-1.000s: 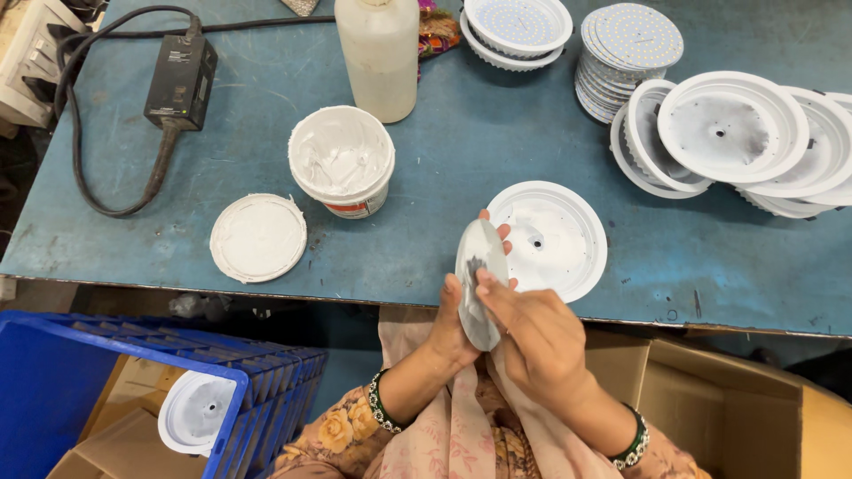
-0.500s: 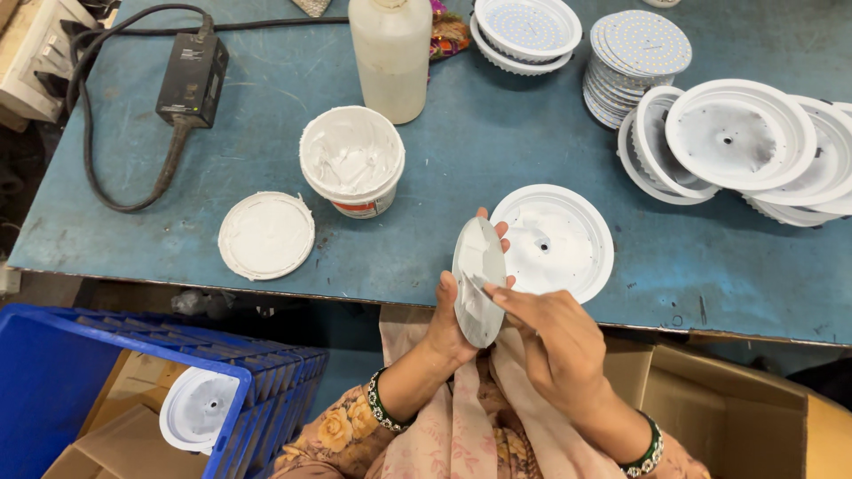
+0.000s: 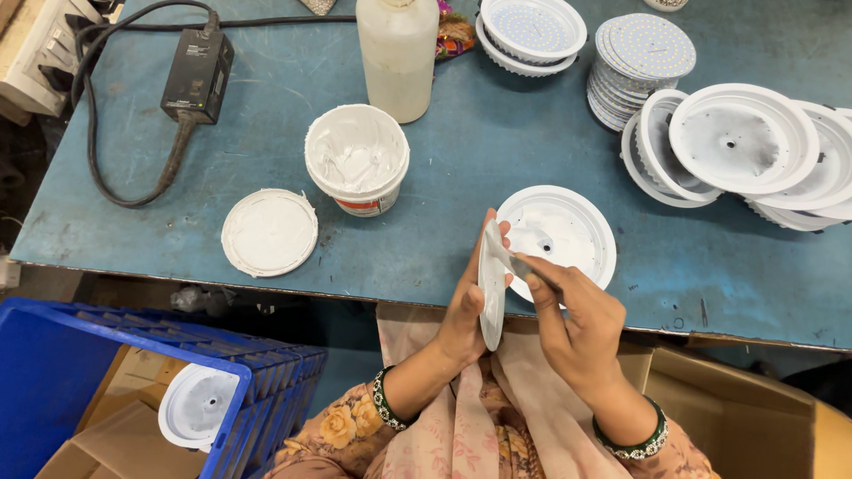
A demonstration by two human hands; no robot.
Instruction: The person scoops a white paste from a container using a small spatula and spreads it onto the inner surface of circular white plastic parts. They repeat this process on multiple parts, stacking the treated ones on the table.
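Your left hand [image 3: 466,315] holds a white disc [image 3: 490,286] on edge at the near rim of the blue table [image 3: 461,168]. Your right hand [image 3: 581,324] presses a forefinger against the disc's upper face. Just behind them a white housing [image 3: 568,231] lies open side up. Farther back stands an open tub [image 3: 357,160] of white paste, its lid [image 3: 269,231] to the left. Stacked housings [image 3: 745,146] sit at the right.
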